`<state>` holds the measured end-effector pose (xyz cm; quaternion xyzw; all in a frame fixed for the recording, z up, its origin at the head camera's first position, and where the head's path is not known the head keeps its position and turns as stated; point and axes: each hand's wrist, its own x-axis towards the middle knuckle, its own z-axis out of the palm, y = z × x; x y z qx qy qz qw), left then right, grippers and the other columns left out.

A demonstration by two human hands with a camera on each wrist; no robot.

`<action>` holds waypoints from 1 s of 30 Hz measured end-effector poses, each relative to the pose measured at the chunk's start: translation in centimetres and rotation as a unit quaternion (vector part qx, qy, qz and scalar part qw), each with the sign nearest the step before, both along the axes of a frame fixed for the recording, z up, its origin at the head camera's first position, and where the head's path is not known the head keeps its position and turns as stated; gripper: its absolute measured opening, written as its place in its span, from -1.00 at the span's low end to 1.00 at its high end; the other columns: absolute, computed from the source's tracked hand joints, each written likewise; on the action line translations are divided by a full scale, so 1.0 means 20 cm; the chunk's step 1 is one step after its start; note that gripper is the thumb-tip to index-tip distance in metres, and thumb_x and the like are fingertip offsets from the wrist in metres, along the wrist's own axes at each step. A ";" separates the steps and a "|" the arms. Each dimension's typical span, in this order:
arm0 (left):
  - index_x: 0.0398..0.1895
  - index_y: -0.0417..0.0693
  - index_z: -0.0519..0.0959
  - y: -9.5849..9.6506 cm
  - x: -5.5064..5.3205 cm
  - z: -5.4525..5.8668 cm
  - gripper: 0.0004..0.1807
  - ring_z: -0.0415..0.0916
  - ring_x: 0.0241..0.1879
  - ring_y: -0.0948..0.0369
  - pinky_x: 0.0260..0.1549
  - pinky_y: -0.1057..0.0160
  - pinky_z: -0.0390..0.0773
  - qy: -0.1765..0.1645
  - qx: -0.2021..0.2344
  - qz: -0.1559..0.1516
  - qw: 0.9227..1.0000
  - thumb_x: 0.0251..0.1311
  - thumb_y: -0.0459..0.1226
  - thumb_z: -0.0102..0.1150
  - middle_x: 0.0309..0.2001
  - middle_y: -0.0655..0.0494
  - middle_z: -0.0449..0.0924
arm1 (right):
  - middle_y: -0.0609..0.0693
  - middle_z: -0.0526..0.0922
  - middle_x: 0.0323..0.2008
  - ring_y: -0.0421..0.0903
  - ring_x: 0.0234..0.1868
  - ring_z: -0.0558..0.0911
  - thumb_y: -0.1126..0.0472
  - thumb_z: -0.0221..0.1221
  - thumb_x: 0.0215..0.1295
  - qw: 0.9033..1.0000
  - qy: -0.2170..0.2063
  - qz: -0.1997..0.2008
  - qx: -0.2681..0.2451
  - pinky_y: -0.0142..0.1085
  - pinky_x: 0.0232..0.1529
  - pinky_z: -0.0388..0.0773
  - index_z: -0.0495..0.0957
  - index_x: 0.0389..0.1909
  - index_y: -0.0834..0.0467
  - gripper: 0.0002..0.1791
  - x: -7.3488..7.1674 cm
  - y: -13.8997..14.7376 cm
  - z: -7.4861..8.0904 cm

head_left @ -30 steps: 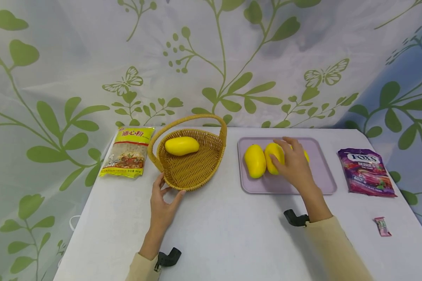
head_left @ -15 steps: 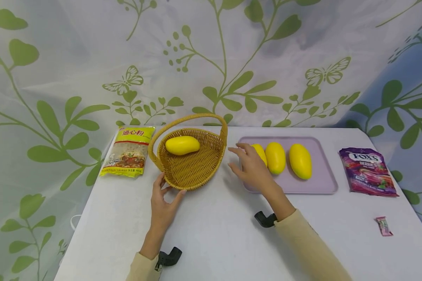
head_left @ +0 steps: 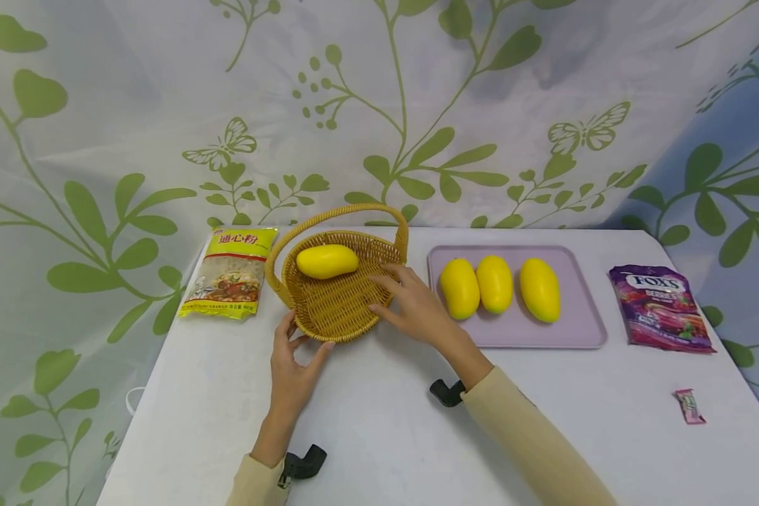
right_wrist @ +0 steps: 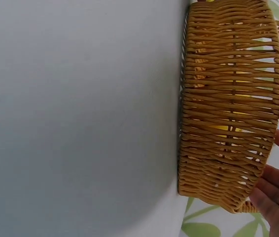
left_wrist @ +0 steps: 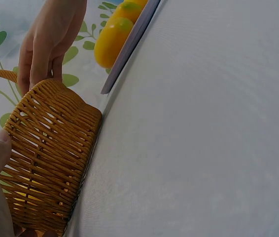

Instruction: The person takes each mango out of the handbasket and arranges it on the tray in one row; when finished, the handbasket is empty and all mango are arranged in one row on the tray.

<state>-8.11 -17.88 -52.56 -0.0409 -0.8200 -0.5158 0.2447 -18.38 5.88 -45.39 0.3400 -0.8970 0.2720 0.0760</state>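
A wicker basket (head_left: 335,309) with a tall arched handle stands left of centre, holding one yellow mango (head_left: 327,261). My left hand (head_left: 294,376) grips its near left side, thumb and fingers spread around the rim. My right hand (head_left: 417,306) reaches over the basket's right rim, fingers spread and holding nothing. In the left wrist view the right hand's fingertips (left_wrist: 55,69) drop behind the rim; whether they press on the weave I cannot tell. On the light purple tray (head_left: 575,330) lie three mangoes: a left one (head_left: 460,288), a middle one (head_left: 495,284) and a right one (head_left: 540,289).
A yellow bag of macaroni (head_left: 228,274) lies left of the basket. To the right of the tray is a purple bag of Fox's candy (head_left: 660,309), with a small wrapped candy (head_left: 690,406) nearer the front. A leaf-patterned curtain (head_left: 379,105) hangs behind the white table.
My right hand has moved left, from over the mangoes on the tray to the basket's right rim, leaving all three mangoes in view. The left hand and basket have stayed put.
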 end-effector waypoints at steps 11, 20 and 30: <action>0.43 -0.30 0.14 -0.01 0.00 -0.01 -0.07 0.33 0.32 -0.03 0.05 0.08 0.59 -0.012 -0.002 0.001 1.000 0.06 -0.27 0.46 0.38 -0.20 0.25 | 0.25 0.34 0.33 0.14 0.34 0.36 0.01 0.26 0.32 0.999 -0.040 -0.001 0.010 -0.01 0.29 0.48 0.40 0.32 0.09 -0.41 -0.11 -0.13 -0.03; 0.43 -0.31 0.13 -0.01 0.00 0.01 -0.07 0.33 0.31 -0.07 0.05 0.04 0.59 -0.012 -0.004 -0.001 1.000 0.06 -0.29 0.46 0.38 -0.23 0.24 | 0.20 0.28 0.38 0.11 0.38 0.31 -0.03 0.23 0.33 0.998 -0.048 -0.007 0.046 -0.03 0.34 0.43 0.37 0.35 0.04 -0.39 -0.19 -0.23 0.00; 0.42 -0.33 0.14 -0.01 0.00 0.01 -0.08 0.34 0.29 -0.15 0.03 0.06 0.60 0.000 -0.003 -0.002 1.000 0.04 -0.34 0.46 0.37 -0.24 0.25 | 0.17 0.10 0.48 0.14 0.47 0.19 -0.03 0.20 0.35 0.996 -0.064 0.002 0.069 -0.01 0.39 0.37 0.21 0.45 -0.07 -0.31 -0.27 -0.35 -0.01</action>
